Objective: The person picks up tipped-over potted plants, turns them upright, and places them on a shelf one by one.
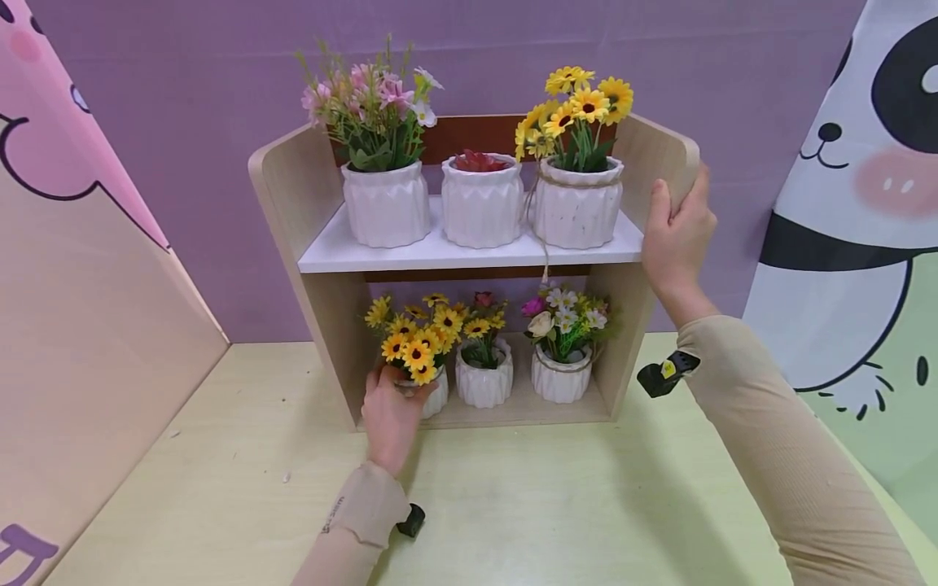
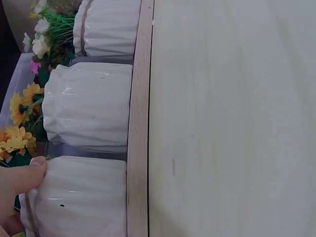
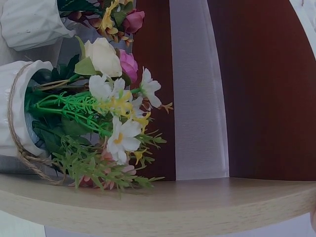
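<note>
On the lower left of a small two-tier wooden shelf [image 1: 469, 417], my left hand [image 1: 392, 415] grips the rim of a white flower pot [image 1: 438, 397] with yellow daisy-like flowers [image 1: 418, 342]. In the left wrist view the thumb [image 2: 29, 175] lies over that pot's rim, above a twine band. My right hand [image 1: 681, 236] holds the front edge of the shelf's right side panel [image 1: 659, 155]. Beside the gripped pot stand a middle white pot [image 2: 89, 108] with yellow and red flowers and a twine-tied pot [image 1: 563, 376] with mixed flowers.
On the white upper board [image 1: 469, 259] stand a pot [image 1: 386, 207] with pink flowers, a pot [image 1: 481, 203] with a red succulent, and a twine-tied pot [image 1: 577, 207] with sunflowers. The shelf stands on a pale table [image 1: 513, 505] before a purple backdrop [image 1: 220, 163].
</note>
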Available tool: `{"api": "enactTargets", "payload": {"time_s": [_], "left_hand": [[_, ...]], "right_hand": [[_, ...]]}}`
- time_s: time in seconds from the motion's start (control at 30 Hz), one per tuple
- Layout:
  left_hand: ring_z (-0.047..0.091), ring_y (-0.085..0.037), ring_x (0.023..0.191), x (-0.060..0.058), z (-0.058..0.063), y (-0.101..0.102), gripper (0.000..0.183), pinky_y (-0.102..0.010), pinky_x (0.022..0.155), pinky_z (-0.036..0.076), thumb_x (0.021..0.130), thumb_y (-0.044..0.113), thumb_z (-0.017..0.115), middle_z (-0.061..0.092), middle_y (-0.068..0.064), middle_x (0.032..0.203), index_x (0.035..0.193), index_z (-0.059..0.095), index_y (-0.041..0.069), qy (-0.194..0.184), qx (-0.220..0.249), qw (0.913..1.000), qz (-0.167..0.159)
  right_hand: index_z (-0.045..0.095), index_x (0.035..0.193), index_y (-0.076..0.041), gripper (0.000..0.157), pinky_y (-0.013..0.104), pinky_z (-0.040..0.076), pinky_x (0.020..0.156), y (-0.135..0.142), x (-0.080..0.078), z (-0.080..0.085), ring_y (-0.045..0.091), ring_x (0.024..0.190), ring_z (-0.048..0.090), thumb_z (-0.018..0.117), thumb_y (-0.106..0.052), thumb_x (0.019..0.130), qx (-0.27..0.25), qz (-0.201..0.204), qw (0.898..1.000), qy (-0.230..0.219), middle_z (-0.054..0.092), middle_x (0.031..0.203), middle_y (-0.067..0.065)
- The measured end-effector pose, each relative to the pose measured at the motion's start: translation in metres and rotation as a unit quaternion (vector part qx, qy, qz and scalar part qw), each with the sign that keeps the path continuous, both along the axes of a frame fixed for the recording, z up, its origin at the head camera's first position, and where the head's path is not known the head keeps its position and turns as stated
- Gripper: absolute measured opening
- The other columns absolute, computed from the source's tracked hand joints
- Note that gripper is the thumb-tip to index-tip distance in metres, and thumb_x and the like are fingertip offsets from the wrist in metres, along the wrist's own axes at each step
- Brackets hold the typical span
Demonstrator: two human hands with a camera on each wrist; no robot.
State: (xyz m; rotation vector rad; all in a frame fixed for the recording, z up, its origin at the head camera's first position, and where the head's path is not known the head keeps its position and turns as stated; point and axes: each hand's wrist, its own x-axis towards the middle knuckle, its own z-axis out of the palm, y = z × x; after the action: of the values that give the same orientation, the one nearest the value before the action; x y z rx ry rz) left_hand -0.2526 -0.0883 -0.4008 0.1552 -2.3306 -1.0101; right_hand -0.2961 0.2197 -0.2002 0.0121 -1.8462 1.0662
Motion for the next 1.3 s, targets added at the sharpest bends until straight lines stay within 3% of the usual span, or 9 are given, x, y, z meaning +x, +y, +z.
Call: {"api": "enactTargets", "payload": {"time_s": [0.17, 0.4, 0.57, 0.7, 0.9, 1.1, 1.2, 1.3], "left_hand": [[0.054, -0.040, 0.101, 0.003, 0.001, -0.003, 0.054, -0.055, 0.083, 0.046, 0.070, 0.031, 0.078, 0.049, -0.022, 0.121, 0.106, 0.055, -0.003, -0.023, -0.002, 0.9995, -0.021], [0.052, -0.039, 0.100, 0.010, 0.004, -0.012, 0.051, -0.053, 0.084, 0.045, 0.077, 0.019, 0.072, 0.049, -0.022, 0.110, 0.113, 0.045, -0.005, -0.049, -0.022, 0.9970, -0.056], [0.053, -0.035, 0.100, 0.017, 0.011, -0.020, 0.046, -0.047, 0.082, 0.047, 0.079, 0.018, 0.070, 0.051, -0.022, 0.111, 0.112, 0.048, -0.004, -0.077, -0.050, 0.9927, -0.079], [0.057, -0.034, 0.094, 0.025, 0.018, -0.027, 0.043, -0.046, 0.077, 0.049, 0.080, 0.021, 0.068, 0.054, -0.021, 0.111, 0.112, 0.052, -0.003, -0.092, -0.078, 0.9893, -0.083], [0.060, -0.026, 0.079, 0.034, 0.031, -0.029, 0.026, -0.039, 0.066, 0.050, 0.082, 0.021, 0.066, 0.062, -0.012, 0.095, 0.099, 0.061, 0.003, -0.083, -0.131, 0.9816, -0.112], [0.060, -0.018, 0.067, 0.041, 0.044, -0.023, 0.017, -0.033, 0.061, 0.049, 0.081, 0.019, 0.067, 0.067, -0.007, 0.090, 0.092, 0.064, 0.007, -0.055, -0.173, 0.9705, -0.159], [0.059, -0.015, 0.067, 0.048, 0.050, -0.022, 0.014, -0.030, 0.060, 0.049, 0.081, 0.018, 0.067, 0.067, -0.007, 0.090, 0.091, 0.064, 0.008, -0.050, -0.189, 0.9640, -0.181], [0.056, -0.012, 0.061, 0.053, 0.055, -0.021, 0.012, -0.026, 0.055, 0.047, 0.080, 0.016, 0.067, 0.066, -0.004, 0.086, 0.089, 0.062, 0.009, -0.029, -0.228, 0.9526, -0.200]], "right_hand": [[0.044, 0.127, -0.013, 0.039, 0.032, 0.049, 0.078, 0.000, -0.002, -0.001, 0.019, 0.094, 0.061, 0.041, -0.034, 0.094, -0.001, 0.000, 1.000, 0.002, 0.062, 0.104, 0.014], [0.046, 0.124, -0.016, 0.036, 0.023, 0.045, 0.072, 0.004, -0.002, 0.000, 0.016, 0.088, 0.058, 0.043, -0.034, 0.093, -0.005, 0.007, 1.000, -0.008, 0.060, 0.098, 0.010], [0.045, 0.124, -0.014, 0.038, 0.031, 0.047, 0.081, 0.012, 0.007, 0.003, 0.018, 0.096, 0.058, 0.045, -0.033, 0.092, 0.015, 0.016, 0.999, -0.031, 0.060, 0.108, 0.011], [0.042, 0.127, -0.014, 0.040, 0.025, 0.045, 0.081, 0.015, 0.017, -0.004, 0.013, 0.099, 0.054, 0.047, -0.030, 0.091, 0.020, 0.038, 0.998, -0.043, 0.055, 0.117, 0.007], [0.046, 0.121, -0.009, 0.034, 0.015, 0.042, 0.076, 0.011, 0.031, -0.021, 0.000, 0.089, 0.046, 0.050, -0.019, 0.089, -0.001, 0.020, 0.999, 0.036, 0.048, 0.109, -0.003], [0.053, 0.109, 0.003, 0.026, 0.015, 0.038, 0.074, 0.005, 0.040, -0.038, -0.004, 0.077, 0.043, 0.049, -0.004, 0.084, -0.011, 0.009, 0.995, 0.102, 0.041, 0.094, -0.022], [0.057, 0.101, 0.009, 0.021, 0.015, 0.037, 0.072, 0.002, 0.048, -0.051, -0.006, 0.074, 0.044, 0.049, -0.002, 0.084, 0.019, 0.032, 0.991, 0.127, 0.045, 0.087, -0.021], [0.061, 0.089, 0.007, 0.015, 0.014, 0.036, 0.069, -0.001, 0.058, -0.066, -0.006, 0.071, 0.046, 0.050, -0.003, 0.086, 0.057, 0.065, 0.987, 0.137, 0.055, 0.077, -0.007]]}}
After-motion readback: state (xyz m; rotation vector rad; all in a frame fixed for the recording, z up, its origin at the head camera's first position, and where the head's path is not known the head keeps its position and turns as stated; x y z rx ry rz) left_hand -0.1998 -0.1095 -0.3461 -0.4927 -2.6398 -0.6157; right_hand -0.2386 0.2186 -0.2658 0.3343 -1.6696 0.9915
